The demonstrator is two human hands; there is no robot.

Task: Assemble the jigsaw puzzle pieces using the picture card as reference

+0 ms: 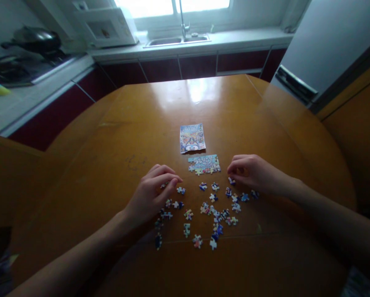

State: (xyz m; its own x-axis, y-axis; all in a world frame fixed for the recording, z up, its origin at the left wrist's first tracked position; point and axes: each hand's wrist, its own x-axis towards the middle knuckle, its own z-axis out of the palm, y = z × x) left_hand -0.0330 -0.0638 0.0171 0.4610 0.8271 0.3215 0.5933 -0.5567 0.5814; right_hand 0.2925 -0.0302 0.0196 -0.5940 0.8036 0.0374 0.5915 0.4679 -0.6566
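My left hand (152, 192) hovers at the left of the loose puzzle pieces, its fingers loosely bent and a little apart, with nothing visible in them. Near its fingertips lies a small piece (181, 190). On the right, my right hand (248, 171) is curled, thumb and fingers drawn together; whether a piece is between them is hidden. Just below its thumb is a dark-and-white piece (231, 180). A partly joined puzzle section (204, 163), light blue with a ragged left edge, lies between the hands. Several loose pieces (216, 212) are scattered nearer me.
A printed picture sheet (193, 138) lies beyond the joined section on the wooden table (141, 119). Past the table are a counter with a sink (180, 41), a stove with a lidded pan (38, 39) at left and a grey fridge (324, 45) at right.
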